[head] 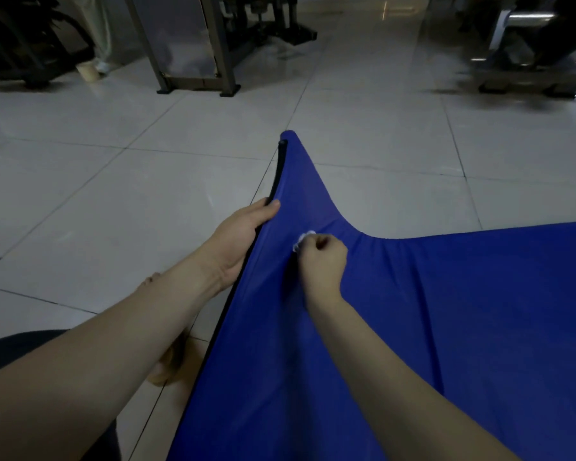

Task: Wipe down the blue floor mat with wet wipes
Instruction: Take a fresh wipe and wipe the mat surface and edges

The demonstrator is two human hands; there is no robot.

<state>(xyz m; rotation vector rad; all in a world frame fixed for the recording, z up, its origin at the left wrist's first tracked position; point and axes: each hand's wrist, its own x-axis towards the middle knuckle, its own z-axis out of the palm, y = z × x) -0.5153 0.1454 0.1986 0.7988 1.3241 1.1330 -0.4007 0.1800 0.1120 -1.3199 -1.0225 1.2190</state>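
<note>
Mat (413,327): on the floor (113,161), left corner raised.
Left grip (240,237): on the mat's left edge.
Right grip (323,261): on the mat, just right of the left grip, wipe (301,241) inside.
Frame (193,44): on the floor, far behind.

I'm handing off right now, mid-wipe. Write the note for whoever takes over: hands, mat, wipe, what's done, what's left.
Left hand: holds the black-backed edge of the blue fabric floor mat, raised off the pale tiled floor.
Right hand: fist around a crumpled white wet wipe, pressed on the mat near that raised corner.
Done: wiping under way; how much is wiped does not show.
Left: likely the mat's broad right side.
</note>
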